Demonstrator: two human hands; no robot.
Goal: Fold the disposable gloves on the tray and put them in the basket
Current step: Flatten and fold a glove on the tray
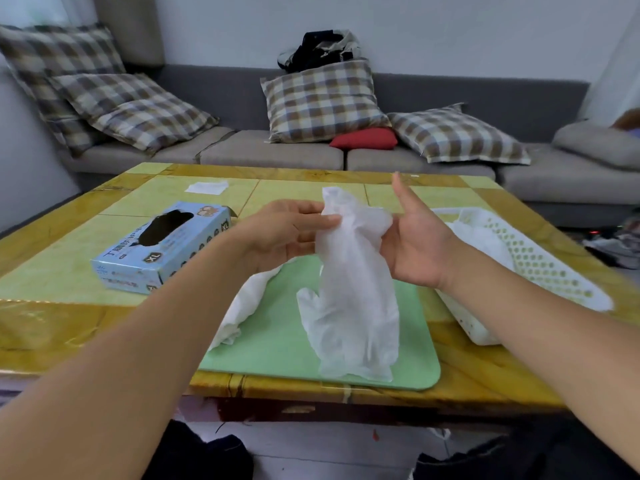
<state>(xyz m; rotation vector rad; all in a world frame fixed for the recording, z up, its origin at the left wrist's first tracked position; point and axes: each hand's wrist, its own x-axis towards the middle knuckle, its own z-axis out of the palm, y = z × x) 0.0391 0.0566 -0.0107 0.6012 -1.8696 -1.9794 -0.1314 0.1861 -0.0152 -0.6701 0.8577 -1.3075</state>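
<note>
Both hands are raised above the green tray [277, 344], sharing one white disposable glove [353, 292]. The left hand [287, 233] pinches the glove's upper edge between thumb and fingers. The right hand [415, 244] grips the same end from the other side, its palm facing the camera, its thumb pointing straight up and its fingers hidden behind the bunched film. The glove hangs down from the two hands with its finger end low, over the middle of the tray; whether the bottom touches the tray is hard to tell.

A second white glove [242, 306] lies crumpled on the tray's left edge, partly under the left forearm. The white perforated basket [540, 268] stands just right of the tray, behind the right wrist, with more white film [481, 237] inside it. A pale blue glove box [162, 247] sits on the tabletop [62, 282] to the left of the tray, and a small white sheet [206, 187] lies farther back. Beyond the tabletop is a grey sofa [277, 154] with checked cushions [322, 98]
</note>
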